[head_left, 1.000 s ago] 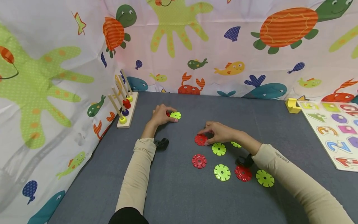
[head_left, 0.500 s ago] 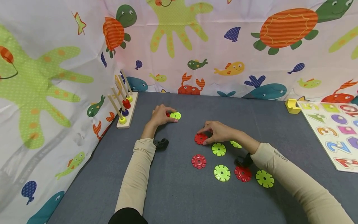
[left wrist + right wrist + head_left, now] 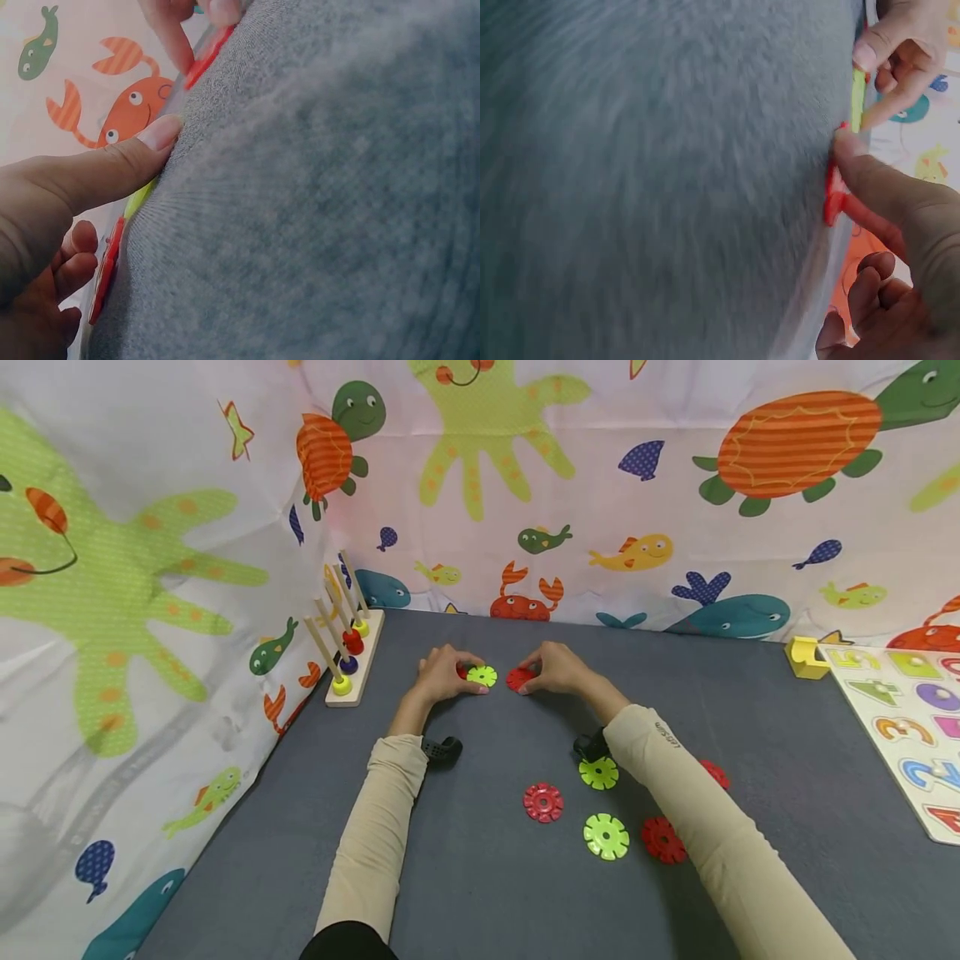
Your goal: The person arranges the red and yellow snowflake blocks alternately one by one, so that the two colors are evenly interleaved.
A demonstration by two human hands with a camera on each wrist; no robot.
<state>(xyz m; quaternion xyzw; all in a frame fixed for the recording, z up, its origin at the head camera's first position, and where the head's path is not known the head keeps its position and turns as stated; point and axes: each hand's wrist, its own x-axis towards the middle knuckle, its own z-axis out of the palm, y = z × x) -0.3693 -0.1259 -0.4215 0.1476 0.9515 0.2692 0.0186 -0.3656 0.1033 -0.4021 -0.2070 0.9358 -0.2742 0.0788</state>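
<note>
My left hand (image 3: 438,677) pinches a lime-green notched disc (image 3: 482,676) between thumb and finger at the far middle of the table. A red notched disc (image 3: 109,270) stands edge-on beside the green one in the left wrist view, mostly hidden by that hand from above. Just to the right, my right hand (image 3: 561,668) grips another red notched disc (image 3: 517,680) by its rim. A small gap separates this red disc from the green one in the head view. Both held discs are close over the grey tabletop (image 3: 480,860).
Several loose discs lie nearer, among them a red one (image 3: 543,802) and a green one (image 3: 607,837), some beside or under my right forearm. A wooden peg stand (image 3: 363,664) with beads is at the left. A number puzzle board (image 3: 885,727) and yellow block (image 3: 806,658) are right.
My right hand has carried its red disc away from the loose discs, leftward and farther back, up beside the green disc. The left hand keeps its place; the head view has shifted slightly.
</note>
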